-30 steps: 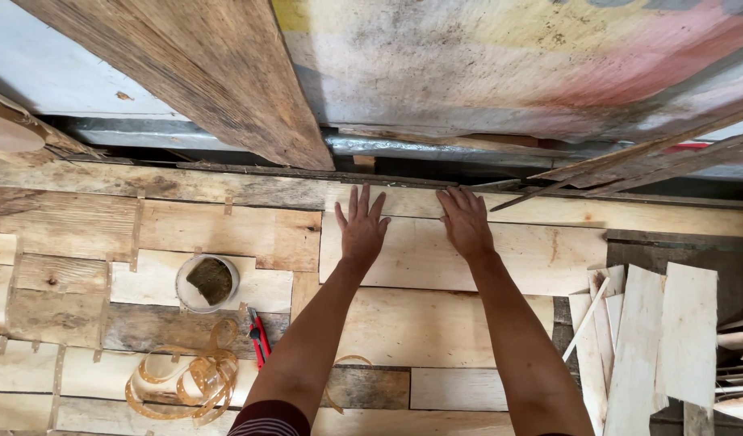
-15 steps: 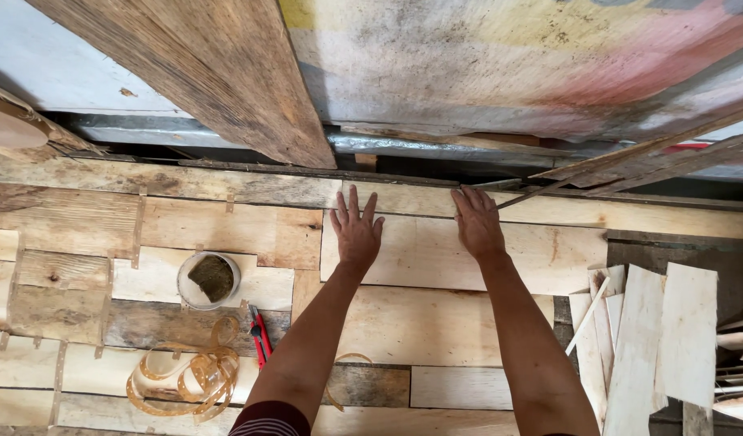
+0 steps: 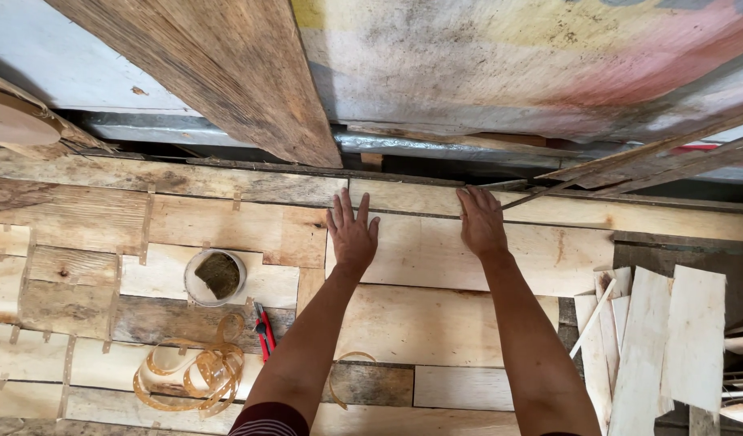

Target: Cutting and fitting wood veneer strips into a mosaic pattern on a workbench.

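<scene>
Both of my hands lie flat, palms down, on a pale wooden board (image 3: 424, 254) set into a patchwork of planks. My left hand (image 3: 352, 232) has its fingers spread near the board's left end. My right hand (image 3: 481, 221) presses with fingers together near the board's upper edge, about a hand's width to the right. Neither hand holds anything.
A round white tub (image 3: 215, 274) with dark contents stands left of my left arm. A red-handled cutter (image 3: 264, 331) and coiled wood shavings (image 3: 195, 367) lie below it. Loose thin boards (image 3: 666, 343) are stacked at right. A weathered plank (image 3: 226, 73) leans above.
Both hands have stayed flat on the pale board; the right hand has shifted slightly right and up. The view has drifted a little.
</scene>
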